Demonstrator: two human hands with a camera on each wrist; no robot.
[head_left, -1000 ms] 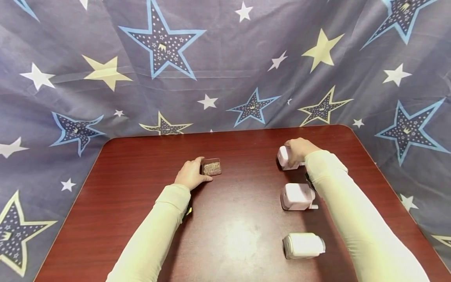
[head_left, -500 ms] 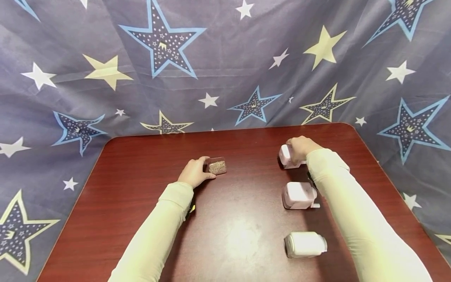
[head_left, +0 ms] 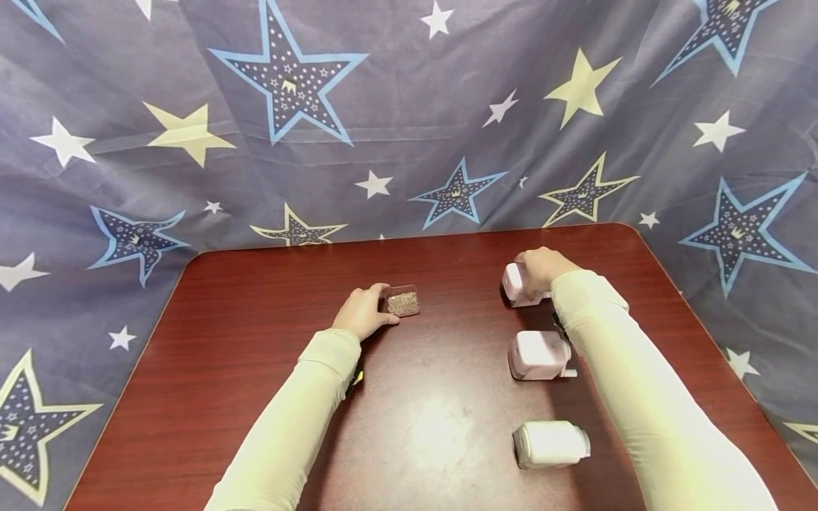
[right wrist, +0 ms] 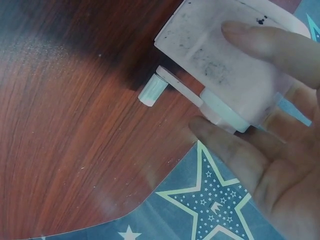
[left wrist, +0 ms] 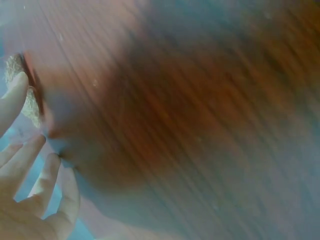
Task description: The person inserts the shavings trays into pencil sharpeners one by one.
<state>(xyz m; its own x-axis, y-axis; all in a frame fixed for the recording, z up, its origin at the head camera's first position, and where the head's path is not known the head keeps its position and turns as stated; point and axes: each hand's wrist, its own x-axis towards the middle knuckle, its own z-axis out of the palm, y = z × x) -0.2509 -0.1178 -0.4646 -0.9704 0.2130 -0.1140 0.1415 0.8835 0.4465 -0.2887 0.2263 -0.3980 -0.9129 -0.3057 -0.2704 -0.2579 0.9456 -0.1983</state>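
In the head view my left hand pinches the left end of a small clear tray of pencil shavings, between thumb and fingers. The left wrist view catches only part of the shavings beside the thumb. My right hand grips a pale pink crank pencil sharpener at the far right of the table. In the right wrist view, the thumb lies on the smudged sharpener body, and its crank handle sticks out past the fingers.
A second pink crank sharpener stands just in front of the one I hold. Nearer the front is a cream-coloured one. They stand on a dark red wooden table, with a star-printed cloth hanging behind it.
My left hand has slid rightward across the table with the tray of shavings. The right hand keeps its grip on the far sharpener and has barely moved.
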